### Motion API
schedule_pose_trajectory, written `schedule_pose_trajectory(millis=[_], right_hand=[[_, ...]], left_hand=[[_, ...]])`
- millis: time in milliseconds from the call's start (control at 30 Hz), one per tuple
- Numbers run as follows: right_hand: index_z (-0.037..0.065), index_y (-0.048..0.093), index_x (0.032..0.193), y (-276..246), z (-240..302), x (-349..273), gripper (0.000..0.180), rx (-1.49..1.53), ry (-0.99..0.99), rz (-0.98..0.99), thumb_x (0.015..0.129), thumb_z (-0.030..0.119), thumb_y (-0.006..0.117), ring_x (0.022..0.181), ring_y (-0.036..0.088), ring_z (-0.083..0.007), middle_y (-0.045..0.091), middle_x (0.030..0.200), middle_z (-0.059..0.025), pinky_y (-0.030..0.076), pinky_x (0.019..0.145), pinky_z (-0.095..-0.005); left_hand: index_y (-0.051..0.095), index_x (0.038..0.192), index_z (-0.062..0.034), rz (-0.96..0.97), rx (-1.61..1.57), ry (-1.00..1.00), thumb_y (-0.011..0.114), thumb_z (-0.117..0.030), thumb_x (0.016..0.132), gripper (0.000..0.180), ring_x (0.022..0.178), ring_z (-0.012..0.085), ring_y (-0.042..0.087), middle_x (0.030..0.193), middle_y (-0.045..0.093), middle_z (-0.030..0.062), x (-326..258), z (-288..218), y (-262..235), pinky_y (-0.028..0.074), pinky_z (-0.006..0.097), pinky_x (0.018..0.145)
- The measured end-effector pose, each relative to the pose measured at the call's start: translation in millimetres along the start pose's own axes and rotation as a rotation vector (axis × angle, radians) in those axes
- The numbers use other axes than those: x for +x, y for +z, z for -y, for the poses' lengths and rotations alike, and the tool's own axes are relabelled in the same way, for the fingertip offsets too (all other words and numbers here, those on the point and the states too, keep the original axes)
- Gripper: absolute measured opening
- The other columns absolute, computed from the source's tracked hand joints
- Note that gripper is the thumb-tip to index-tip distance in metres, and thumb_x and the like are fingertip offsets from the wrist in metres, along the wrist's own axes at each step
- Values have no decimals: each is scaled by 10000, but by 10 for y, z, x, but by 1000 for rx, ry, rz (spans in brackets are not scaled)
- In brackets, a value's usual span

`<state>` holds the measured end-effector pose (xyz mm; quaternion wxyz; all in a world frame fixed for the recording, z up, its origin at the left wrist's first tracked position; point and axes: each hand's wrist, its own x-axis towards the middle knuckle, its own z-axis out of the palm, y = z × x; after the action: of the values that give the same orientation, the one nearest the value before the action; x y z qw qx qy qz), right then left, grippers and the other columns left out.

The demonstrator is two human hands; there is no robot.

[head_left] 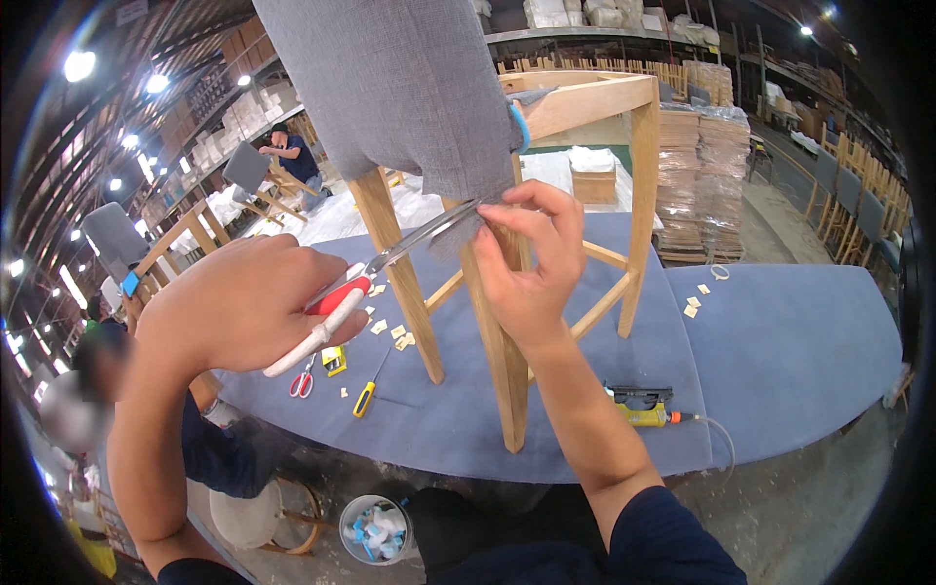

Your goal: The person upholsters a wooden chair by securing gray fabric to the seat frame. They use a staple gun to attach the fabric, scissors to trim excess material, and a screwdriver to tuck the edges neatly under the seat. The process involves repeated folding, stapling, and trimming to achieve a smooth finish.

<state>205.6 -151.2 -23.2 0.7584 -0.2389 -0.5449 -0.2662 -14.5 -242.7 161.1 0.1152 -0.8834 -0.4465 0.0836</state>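
Head view: L hand (249, 292) clamped round handles of red/white scissors (341, 310), blades at grey fabric flap (451, 237) by top of a chair leg. R hand (534, 258) pinches fabric nr blade tips, thumb + fingers; hands apart. Wood-framed chair w/ grey cover (385, 83) stands on blue table (790, 361); yellow-handled screwdriver (364, 399) & staple gun (639, 408) lie nearby.

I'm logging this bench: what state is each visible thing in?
Left hand: gripping shears
Shears: blades at grey fabric, openness unclear
Right hand: pinching fabric
Wooden chair: upright
Grey fabric: covering chair's back
Small scissors: lying flat
Screwdriver: lying flat
Yellow tool: lying, hose attached
Cream pieces: scattered
Bucket: holding scraps
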Motion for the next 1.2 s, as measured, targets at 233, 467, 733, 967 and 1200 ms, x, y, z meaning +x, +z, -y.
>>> schedule_pose_trajectory(millis=[233, 467, 733, 967, 1200], right_hand=[[97, 749, 953, -40, 32, 14, 112, 436, 719, -114, 919, 194, 795, 954, 544, -157, 643, 1065, -13, 420, 843, -321], [42, 731, 952, -37, -24, 55, 233, 780, 935, -12, 975, 265, 795, 929, 515, -68, 594, 1067, 36, 408, 793, -261], [29, 723, 965, -83, 47, 104, 180, 1064, 1066, -21, 1002, 200, 769, 957, 548, -39, 576, 1041, 56, 424, 859, -224], [56, 714, 986, -105, 79, 107, 156, 1067, 1095, -36, 1009, 203, 761, 953, 550, -38, 607, 996, 58, 417, 885, -228], [76, 706, 991, -87, 68, 79, 131, 1113, 1126, -52, 1007, 194, 761, 946, 548, -35, 613, 985, 68, 408, 898, -234]], left_hand=[[637, 824, 15, -32, 6, 38, 663, -467, 997, 513, 681, 433, 586, 686, 590, 223, 23, -86, -39, 436, 509, 648], [640, 823, 13, 38, -3, 29, 633, -441, 1020, 495, 667, 410, 590, 671, 590, 206, 81, -186, -122, 455, 493, 648], [647, 835, 14, 23, -2, 2, 625, -409, 1016, 461, 696, 426, 607, 703, 613, 216, 119, -239, -87, 480, 504, 684], [651, 845, 27, 23, 37, 76, 605, -415, 1027, 480, 746, 449, 636, 749, 641, 245, 253, -227, -124, 498, 518, 719], [654, 834, 26, 35, 44, 95, 603, -390, 1035, 465, 725, 448, 628, 712, 628, 238, 345, -264, -152, 499, 503, 707]])
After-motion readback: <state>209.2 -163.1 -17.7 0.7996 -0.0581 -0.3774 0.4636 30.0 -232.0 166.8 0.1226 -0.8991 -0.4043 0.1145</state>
